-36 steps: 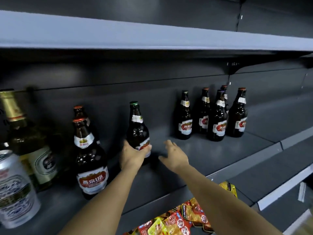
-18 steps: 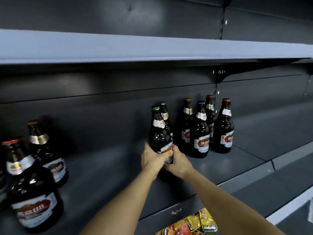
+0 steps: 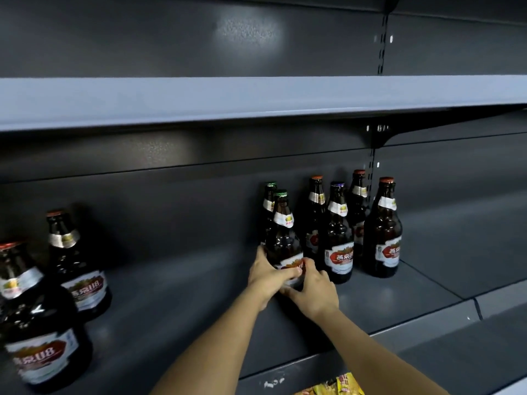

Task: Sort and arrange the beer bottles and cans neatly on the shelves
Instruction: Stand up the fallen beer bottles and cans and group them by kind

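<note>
Both hands are closing their grip around the lower body of one dark brown glass beer bottle with a green cap (image 3: 282, 240). The left hand (image 3: 266, 276) is wrapping round its left side, thumb lying across the red and white label, while the right hand (image 3: 312, 290) is cupping the base from the right, fingers curled against the glass. The bottle is standing upright on the dark grey metal shelf (image 3: 199, 309), roughly midway between front edge and back panel.

Directly behind the held bottle, a second green-capped brown bottle (image 3: 268, 206) is standing close against it, mostly hidden. Just to the right of the held bottle, a purple-capped brown bottle (image 3: 338, 238) is standing near the right hand's knuckles, with a red-capped brown bottle (image 3: 316, 206) behind it. Further right of the held bottle, another red-capped bottle (image 3: 383, 235) is standing in front, and one more red-capped bottle (image 3: 358, 201) is showing behind, near the back panel.

Well to the left of the held bottle, two red-capped brown bottles are standing apart from the group: one (image 3: 72, 260) further back, the other (image 3: 34, 317) nearer the front edge.

Above the held bottle, a pale grey upper shelf (image 3: 256, 95) is running across. Below it, under the shelf's front edge, yellow snack packets (image 3: 340, 386) are peeking out.
</note>
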The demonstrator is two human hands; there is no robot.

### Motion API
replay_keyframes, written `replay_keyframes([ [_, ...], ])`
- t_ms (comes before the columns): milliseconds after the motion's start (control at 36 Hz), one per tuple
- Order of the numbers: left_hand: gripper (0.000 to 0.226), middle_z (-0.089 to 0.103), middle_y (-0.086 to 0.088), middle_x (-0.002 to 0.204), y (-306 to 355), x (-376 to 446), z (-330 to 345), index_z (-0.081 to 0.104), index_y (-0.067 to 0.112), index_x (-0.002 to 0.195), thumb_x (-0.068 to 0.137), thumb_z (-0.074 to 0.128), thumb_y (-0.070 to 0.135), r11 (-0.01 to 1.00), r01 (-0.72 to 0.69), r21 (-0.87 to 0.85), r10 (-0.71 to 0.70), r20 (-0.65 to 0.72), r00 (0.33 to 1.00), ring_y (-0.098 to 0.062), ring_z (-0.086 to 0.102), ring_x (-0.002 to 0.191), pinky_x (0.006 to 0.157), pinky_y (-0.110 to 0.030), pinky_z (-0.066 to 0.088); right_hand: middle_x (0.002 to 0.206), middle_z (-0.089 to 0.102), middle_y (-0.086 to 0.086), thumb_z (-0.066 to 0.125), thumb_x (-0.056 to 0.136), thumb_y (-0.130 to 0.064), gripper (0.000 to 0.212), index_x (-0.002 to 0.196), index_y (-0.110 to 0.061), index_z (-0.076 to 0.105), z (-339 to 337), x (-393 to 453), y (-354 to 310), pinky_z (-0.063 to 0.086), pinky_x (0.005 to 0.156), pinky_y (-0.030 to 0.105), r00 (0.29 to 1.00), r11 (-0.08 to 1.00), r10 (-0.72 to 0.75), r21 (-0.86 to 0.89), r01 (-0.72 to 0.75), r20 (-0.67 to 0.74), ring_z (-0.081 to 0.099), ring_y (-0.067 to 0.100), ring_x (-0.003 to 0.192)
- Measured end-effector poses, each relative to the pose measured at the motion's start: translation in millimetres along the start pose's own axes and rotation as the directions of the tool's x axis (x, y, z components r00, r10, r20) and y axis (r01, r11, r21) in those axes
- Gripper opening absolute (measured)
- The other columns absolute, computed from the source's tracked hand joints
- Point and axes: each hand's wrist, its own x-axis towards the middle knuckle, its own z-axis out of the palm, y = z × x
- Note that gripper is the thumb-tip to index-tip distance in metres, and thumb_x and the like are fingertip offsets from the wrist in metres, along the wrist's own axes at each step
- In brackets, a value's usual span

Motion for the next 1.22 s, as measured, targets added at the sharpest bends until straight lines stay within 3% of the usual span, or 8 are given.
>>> replay_keyframes([
  [278, 0.073, 0.052, 0.005, 0.119, 0.6, -12.2, 3.9, 0.046, 0.024, 0.123, 0.064, 0.086, 0.041, 0.949, -0.021, 0.315, 0.078, -0.168, 0.983, -0.017, 0.057, 0.108, 0.087, -0.037, 0.051, 0.122, 0.059, -0.001, 0.066, 0.086, -0.040, 0.057, 0.131, -0.020, 0.037, -5.9, -7.3, -8.6, 0.038, 0.094, 0.036, 0.998, 0.999, 0.054, -0.006, -0.054, 0.030, 0.047, 0.023, 0.116],
  [472, 0.078, 0.045, 0.001, 0.137, -16.3, -40.6, -20.0, 0.035, 0.022, 0.141, 0.078, 0.077, 0.040, 0.935, 0.019, 0.355, 0.090, -0.289, 0.953, -0.017, 0.048, 0.124, 0.090, -0.033, 0.048, 0.147, 0.033, 0.007, 0.064, 0.085, -0.023, 0.081, 0.149, -0.015, 0.014, 2.8, -24.8, -15.5, 0.037, 0.103, 0.040, 0.997, 0.989, 0.079, -0.124, -0.081, -0.018, 0.036, 0.028, 0.131],
  [639, 0.060, 0.048, 0.000, 0.132, -23.7, -67.4, -54.2, 0.045, 0.020, 0.133, 0.083, 0.074, 0.036, 0.925, 0.056, 0.377, 0.132, -0.454, 0.881, -0.019, 0.051, 0.120, 0.083, -0.035, 0.050, 0.138, 0.043, 0.011, 0.062, 0.079, -0.012, 0.069, 0.141, -0.011, 0.033, -8.5, -35.2, -26.9, 0.037, 0.097, 0.045, 0.971, 0.988, 0.100, -0.096, -0.123, -0.215, 0.040, 0.033, 0.127],
  [833, 0.050, 0.048, 0.003, 0.129, -8.7, -102.1, -101.9, 0.048, 0.022, 0.129, 0.085, 0.070, 0.033, 0.882, -0.015, 0.472, 0.319, -0.573, 0.755, -0.018, 0.047, 0.122, 0.081, -0.041, 0.052, 0.115, 0.056, 0.014, 0.063, 0.072, -0.002, 0.051, 0.122, -0.009, 0.051, 3.7, -59.3, -79.0, 0.037, 0.088, 0.048, 0.923, 0.991, -0.130, -0.064, 0.115, -0.361, 0.049, 0.036, 0.110],
  [917, 0.050, 0.049, -0.002, 0.128, 0.5, -114.3, -131.5, 0.048, 0.019, 0.129, 0.085, 0.070, 0.027, 0.858, -0.060, 0.510, 0.409, -0.609, 0.679, -0.022, 0.045, 0.121, 0.088, -0.041, 0.048, 0.118, 0.055, 0.009, 0.063, 0.074, -0.006, 0.051, 0.123, -0.013, 0.050, 23.3, -75.1, -113.1, 0.033, 0.089, 0.044, 0.937, 0.980, -0.200, -0.065, 0.190, -0.288, 0.049, 0.032, 0.113],
  [1056, 0.061, 0.051, -0.011, 0.129, 10.5, -137.0, -183.3, 0.051, 0.011, 0.130, 0.076, 0.076, 0.021, 0.778, -0.097, 0.620, 0.601, -0.691, 0.402, -0.030, 0.047, 0.120, 0.100, -0.042, 0.039, 0.136, 0.046, 0.003, 0.059, 0.091, -0.032, 0.054, 0.138, -0.018, 0.036, 69.5, -107.6, -167.2, 0.031, 0.099, 0.040, 0.957, 0.954, -0.291, -0.080, 0.289, -0.006, 0.040, 0.025, 0.128],
  [1139, 0.066, 0.050, -0.013, 0.132, 0.4, -148.9, -212.4, 0.050, 0.010, 0.132, 0.074, 0.078, 0.025, 0.833, -0.072, 0.549, 0.540, -0.778, 0.322, -0.033, 0.045, 0.124, 0.104, -0.046, 0.037, 0.143, 0.043, 0.003, 0.058, 0.091, -0.046, 0.068, 0.144, -0.016, 0.031, 97.0, -127.2, -196.4, 0.031, 0.102, 0.040, 0.930, 0.940, -0.333, -0.026, 0.341, 0.153, 0.039, 0.025, 0.131],
  [1222, 0.072, 0.049, -0.014, 0.133, -18.0, -158.4, -239.0, 0.047, 0.010, 0.134, 0.073, 0.078, 0.032, 0.905, -0.021, 0.424, 0.408, -0.856, 0.317, -0.035, 0.044, 0.124, 0.103, -0.045, 0.034, 0.144, 0.043, 0.005, 0.060, 0.087, -0.053, 0.077, 0.145, -0.015, 0.029, 117.5, -139.2, -221.4, 0.031, 0.103, 0.041, 0.901, 0.935, -0.339, -0.012, 0.356, 0.270, 0.038, 0.026, 0.133],
])
